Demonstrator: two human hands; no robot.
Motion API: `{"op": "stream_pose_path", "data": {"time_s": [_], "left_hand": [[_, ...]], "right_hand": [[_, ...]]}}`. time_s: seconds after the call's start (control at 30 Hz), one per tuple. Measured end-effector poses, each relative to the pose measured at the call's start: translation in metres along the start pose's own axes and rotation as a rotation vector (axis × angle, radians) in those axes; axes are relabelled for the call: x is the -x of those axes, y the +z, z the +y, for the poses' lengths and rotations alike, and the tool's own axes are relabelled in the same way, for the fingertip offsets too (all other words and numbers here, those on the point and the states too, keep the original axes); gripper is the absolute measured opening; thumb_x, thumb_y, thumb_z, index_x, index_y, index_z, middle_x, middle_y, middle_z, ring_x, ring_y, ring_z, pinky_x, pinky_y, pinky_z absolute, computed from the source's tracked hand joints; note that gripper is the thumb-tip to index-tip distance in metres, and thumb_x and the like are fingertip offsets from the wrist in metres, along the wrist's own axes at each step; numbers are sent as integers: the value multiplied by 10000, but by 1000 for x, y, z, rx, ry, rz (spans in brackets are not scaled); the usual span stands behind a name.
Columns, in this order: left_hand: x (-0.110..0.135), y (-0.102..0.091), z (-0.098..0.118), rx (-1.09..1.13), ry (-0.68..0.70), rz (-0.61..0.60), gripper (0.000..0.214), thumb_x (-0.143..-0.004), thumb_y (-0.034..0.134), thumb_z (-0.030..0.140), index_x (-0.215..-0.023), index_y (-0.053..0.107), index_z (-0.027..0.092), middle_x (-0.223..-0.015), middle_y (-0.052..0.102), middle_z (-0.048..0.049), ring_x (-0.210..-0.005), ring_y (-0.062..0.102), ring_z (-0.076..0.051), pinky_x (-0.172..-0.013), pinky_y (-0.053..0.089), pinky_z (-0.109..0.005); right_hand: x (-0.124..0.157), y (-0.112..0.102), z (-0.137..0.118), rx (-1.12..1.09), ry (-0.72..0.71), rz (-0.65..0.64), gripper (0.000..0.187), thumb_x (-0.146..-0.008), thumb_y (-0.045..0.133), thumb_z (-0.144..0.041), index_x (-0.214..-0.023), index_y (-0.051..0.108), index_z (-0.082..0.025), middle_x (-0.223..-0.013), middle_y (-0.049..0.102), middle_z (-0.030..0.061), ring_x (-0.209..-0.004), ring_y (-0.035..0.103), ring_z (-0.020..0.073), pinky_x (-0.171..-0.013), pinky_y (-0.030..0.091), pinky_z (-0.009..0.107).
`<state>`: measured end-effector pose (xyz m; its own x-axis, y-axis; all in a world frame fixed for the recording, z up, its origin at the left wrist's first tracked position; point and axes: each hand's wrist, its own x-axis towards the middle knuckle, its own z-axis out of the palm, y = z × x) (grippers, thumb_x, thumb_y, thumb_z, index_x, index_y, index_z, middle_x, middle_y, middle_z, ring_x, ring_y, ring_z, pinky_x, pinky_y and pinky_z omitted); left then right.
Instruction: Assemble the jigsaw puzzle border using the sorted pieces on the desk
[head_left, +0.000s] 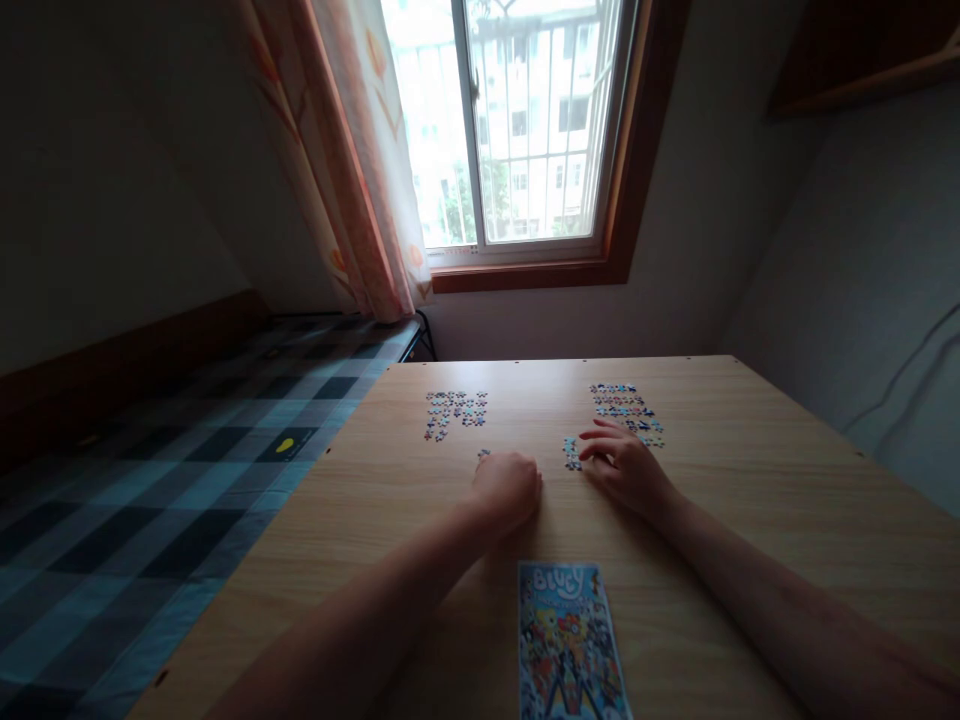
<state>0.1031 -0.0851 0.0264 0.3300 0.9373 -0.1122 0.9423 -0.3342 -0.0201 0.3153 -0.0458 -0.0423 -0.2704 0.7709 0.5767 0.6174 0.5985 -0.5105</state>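
- the left hand [508, 488] lies knuckles-up on the wooden counter [750, 480], just left of the frame's centre, curled into a loose fist; whether anything is inside it cannot be told.
- a single piece [484, 454] of a jigsaw lies on the counter just up and to the left of that fist, close to it but apart.
- the right hand [626, 465] rests just right of centre, unclenched, fingers stretched out to the left and holding nothing; its fingertips [592, 447] touch a small cluster of pieces [572, 455].
- directly above the right hand in the frame lies the right patch of pieces [628, 408], spread flat in rough rows (colours too small to read).
- the left patch of pieces [454, 411] lies above the left hand, well apart from the right patch.
- a picture card [571, 640] with bright cartoon figures lies at the bottom centre, between the two forearms.
- a bed [150, 500] with a blue checked cover fills the lower left, right beside the counter.
- a window [525, 120] sits at the top centre, with a peach curtain [360, 150] hanging to its left.
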Motion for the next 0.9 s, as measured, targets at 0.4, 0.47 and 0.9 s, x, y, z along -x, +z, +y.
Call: {"op": "stream_pose_path", "data": {"time_s": [0.4,0.47,0.9], "left_hand": [[-16,20,-18,760,356,344,425,-880,544,405,-543,418,178,-482,410,48,-475,373,-80,-526,365,-220],[-19,22,-21,1005,318,346,433,-895,516,446,-573,380,190,-468,377,70,-445,354,-66,-553,418,-223],[-17,15,-14,207,64,338,265,-927,508,332,-877,731,199,-907,715,-68,-768,642,-196,-699,476,-300]], "right_hand": [[-4,-1,-2,2,40,13,272,-751,529,-89,-747,753,-244,-1038,740,38,-1203,589,258,-1100,424,502],[-4,-1,-1,2,44,12,276,-750,530,-85,-749,755,-243,-1039,740,37,-1209,585,260,-1099,423,506],[-3,0,3,24,-3,-56,249,-786,584,-110,-829,777,-261,-1041,743,21,-1232,576,256,-1118,406,502]]}}
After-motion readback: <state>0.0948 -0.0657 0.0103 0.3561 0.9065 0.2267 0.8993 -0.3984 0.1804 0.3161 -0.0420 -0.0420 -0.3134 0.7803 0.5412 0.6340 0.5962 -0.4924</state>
